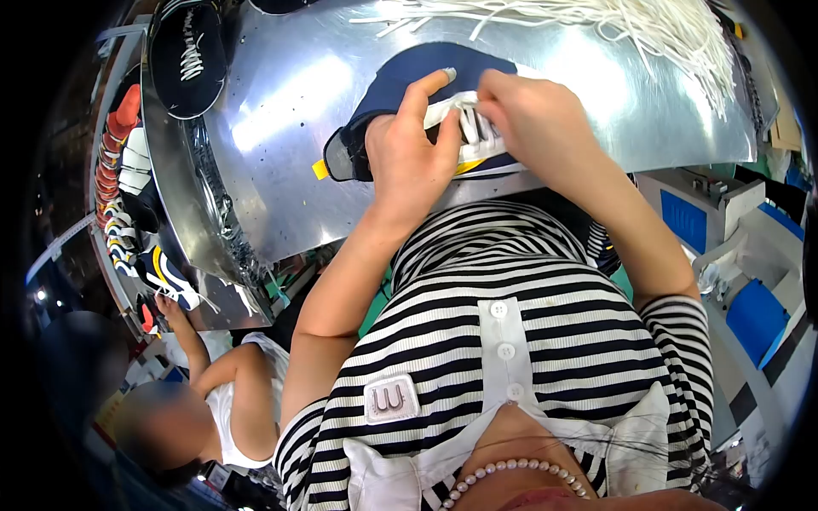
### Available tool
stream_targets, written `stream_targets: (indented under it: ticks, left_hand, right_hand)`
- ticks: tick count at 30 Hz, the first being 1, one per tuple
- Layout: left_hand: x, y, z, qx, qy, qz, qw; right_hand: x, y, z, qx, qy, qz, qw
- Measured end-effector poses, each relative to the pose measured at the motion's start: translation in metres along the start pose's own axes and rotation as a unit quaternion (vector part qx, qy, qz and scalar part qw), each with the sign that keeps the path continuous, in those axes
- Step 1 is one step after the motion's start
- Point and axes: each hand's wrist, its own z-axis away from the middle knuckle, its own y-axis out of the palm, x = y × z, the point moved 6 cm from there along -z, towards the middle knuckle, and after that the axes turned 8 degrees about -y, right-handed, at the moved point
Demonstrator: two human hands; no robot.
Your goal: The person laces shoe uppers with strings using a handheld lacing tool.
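A navy shoe upper (400, 72) with white laces (480, 130), a yellow heel tab and a yellow stripe lies on the shiny metal table (281, 187). Around its opening, my left hand (409, 157) is closed on the shoe, with thumb and index finger on either side of the white lace area. My right hand (541, 119) is pinched over the laces toward the toe. Its fingertips hide what they hold.
Many loose white laces (596, 17) spread over the table's far edge. A black shoe (187, 60) lies at the far left. Shoe parts (128, 162) line a rack beyond it. At lower left a co-worker's hand (170, 311) touches another shoe (168, 277). Blue bins (758, 319) stand right.
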Motion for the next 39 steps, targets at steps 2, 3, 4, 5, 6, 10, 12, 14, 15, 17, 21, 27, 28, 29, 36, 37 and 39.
stream_targets:
  ticks: [2, 3, 4, 5, 6, 10, 12, 14, 15, 17, 21, 27, 28, 29, 36, 37, 39]
  left_hand:
    - [-0.008, 0.0, 0.003, -0.008, 0.036, -0.01, 0.999]
    - [-0.002, -0.001, 0.002, -0.02, 0.016, 0.012, 1.0]
    - [0.002, -0.002, 0.002, 0.009, -0.015, 0.003, 1.0]
    - [0.005, -0.004, 0.002, 0.038, -0.046, -0.007, 0.998]
    - [0.006, -0.005, 0.003, 0.064, -0.079, 0.046, 0.994]
    - [0.01, -0.001, -0.002, 0.134, -0.134, 0.216, 0.958]
    - [0.01, 0.0, -0.006, 0.095, -0.14, 0.175, 0.97]
    - [0.004, 0.005, -0.008, 0.084, -0.098, 0.147, 0.981]
    - [0.003, 0.007, -0.007, 0.078, -0.079, 0.131, 0.985]
    - [0.009, 0.008, -0.008, 0.083, -0.095, 0.119, 0.985]
    - [0.016, 0.012, -0.021, 0.085, -0.179, 0.209, 0.958]
    - [0.014, 0.017, -0.024, 0.173, -0.285, 0.282, 0.9]
    - [0.015, 0.014, -0.022, 0.229, -0.296, 0.31, 0.874]
    - [0.014, 0.011, -0.02, 0.265, -0.314, 0.319, 0.854]
    - [0.01, 0.018, -0.025, 0.258, -0.288, 0.296, 0.873]
    - [0.011, 0.019, -0.024, 0.261, -0.271, 0.285, 0.882]
    - [0.01, 0.016, -0.023, 0.248, -0.271, 0.307, 0.878]
  right_hand:
    - [0.015, 0.013, -0.009, -0.039, -0.046, 0.029, 0.998]
    - [0.017, 0.019, -0.012, -0.023, -0.058, 0.066, 0.996]
    - [0.015, 0.02, -0.012, -0.032, -0.066, 0.061, 0.995]
    - [0.014, 0.021, -0.012, -0.042, -0.075, 0.057, 0.995]
    - [0.007, 0.016, -0.011, 0.015, -0.039, 0.011, 0.999]
    - [-0.007, -0.027, 0.004, 0.072, 0.059, -0.137, 0.986]
    - [-0.007, -0.024, 0.004, 0.001, 0.024, -0.166, 0.986]
    - [-0.007, -0.028, 0.012, 0.005, 0.051, -0.114, 0.992]
    - [-0.004, -0.033, 0.015, 0.009, 0.064, -0.091, 0.994]
    - [-0.005, -0.049, 0.021, -0.008, 0.074, -0.025, 0.997]
    - [-0.035, -0.041, 0.016, -0.134, 0.082, -0.067, 0.985]
    - [-0.049, -0.005, 0.021, -0.225, 0.156, -0.15, 0.95]
    - [-0.054, -0.004, 0.022, -0.25, 0.17, -0.194, 0.933]
    - [-0.059, -0.005, 0.023, -0.275, 0.182, -0.236, 0.914]
    - [-0.018, -0.009, 0.015, -0.138, -0.115, -0.059, 0.982]
    - [-0.016, -0.006, 0.014, -0.128, -0.114, -0.035, 0.984]
    - [-0.016, -0.009, 0.011, -0.161, -0.103, -0.091, 0.977]
